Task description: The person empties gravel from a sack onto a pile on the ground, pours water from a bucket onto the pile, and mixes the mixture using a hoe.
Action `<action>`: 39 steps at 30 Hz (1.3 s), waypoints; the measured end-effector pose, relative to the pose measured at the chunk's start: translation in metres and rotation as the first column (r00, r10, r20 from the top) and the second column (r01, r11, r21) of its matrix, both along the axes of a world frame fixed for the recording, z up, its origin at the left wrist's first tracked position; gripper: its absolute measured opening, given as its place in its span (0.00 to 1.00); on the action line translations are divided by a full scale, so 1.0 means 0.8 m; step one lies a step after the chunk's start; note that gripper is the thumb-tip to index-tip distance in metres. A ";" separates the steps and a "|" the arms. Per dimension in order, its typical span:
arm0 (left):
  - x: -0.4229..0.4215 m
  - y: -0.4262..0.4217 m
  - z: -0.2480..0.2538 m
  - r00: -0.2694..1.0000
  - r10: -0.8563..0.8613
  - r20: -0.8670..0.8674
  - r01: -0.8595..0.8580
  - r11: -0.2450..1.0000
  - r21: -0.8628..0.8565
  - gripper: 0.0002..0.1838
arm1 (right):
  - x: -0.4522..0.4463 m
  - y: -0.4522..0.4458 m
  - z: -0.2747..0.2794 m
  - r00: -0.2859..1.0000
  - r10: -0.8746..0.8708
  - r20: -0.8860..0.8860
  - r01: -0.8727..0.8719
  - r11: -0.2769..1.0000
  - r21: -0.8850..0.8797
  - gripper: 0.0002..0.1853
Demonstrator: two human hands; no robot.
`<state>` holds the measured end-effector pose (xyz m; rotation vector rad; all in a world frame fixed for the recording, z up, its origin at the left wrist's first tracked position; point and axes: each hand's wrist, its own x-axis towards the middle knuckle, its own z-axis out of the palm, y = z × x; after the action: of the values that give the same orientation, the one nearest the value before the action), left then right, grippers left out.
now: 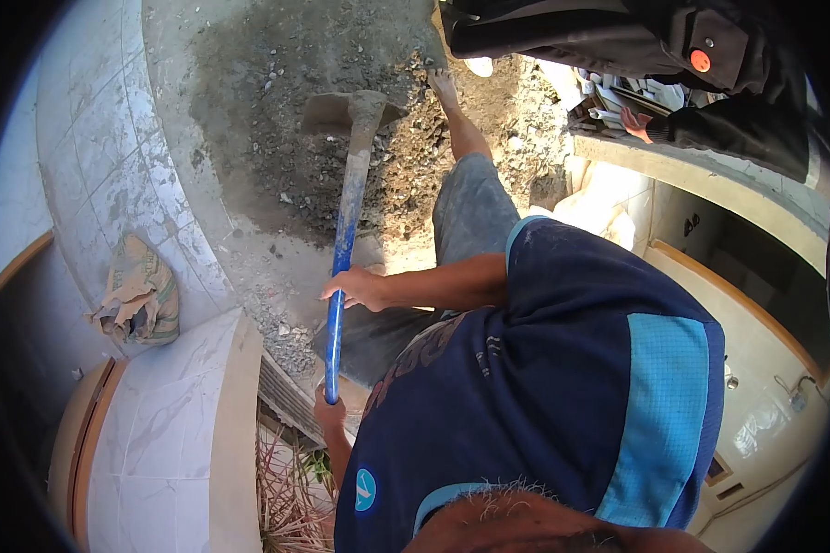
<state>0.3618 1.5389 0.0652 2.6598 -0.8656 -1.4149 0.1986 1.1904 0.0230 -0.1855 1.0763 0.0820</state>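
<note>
My right hand (360,288) and left hand (330,417) wrap closed round the hoe (344,226). Work seems underway: loose rubble (290,194) surrounds the blade (326,112); how much remains is unclear.

Hoe (348,217): long and straight, gripped midway and near its lower end
Blade (325,112): wide, grey-brown, coated in dirt, toward the top of view
Handle (343,244): blue, its upper stretch caked grey, slanting slightly left toward the bottom
Place: over rubble-strewn ground (249,170), blade contact unclear
</note>
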 end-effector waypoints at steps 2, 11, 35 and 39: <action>-0.005 0.002 -0.004 0.999 0.028 -0.016 -0.028 0.999 0.020 0.25 | -0.001 -0.001 0.002 1.000 0.015 -0.026 -0.015 1.000 -0.010 0.12; -0.040 0.031 -0.064 0.996 0.081 -0.028 -0.083 0.995 -0.058 0.31 | -0.005 0.006 -0.012 0.999 -0.010 -0.047 0.007 0.998 -0.062 0.09; -0.077 0.041 -0.070 0.990 0.140 0.003 -0.138 0.979 -0.148 0.40 | -0.018 -0.013 0.023 0.994 0.080 -0.070 -0.089 0.985 -0.149 0.10; -0.084 0.040 -0.066 0.991 0.136 0.000 -0.134 0.981 -0.141 0.40 | -0.029 -0.020 0.026 0.995 0.073 -0.069 -0.081 0.989 -0.121 0.09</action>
<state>0.2948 1.5711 0.0127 2.5682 -0.7398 -1.2627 0.1753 1.1740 0.0435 -0.3380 1.1391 0.0910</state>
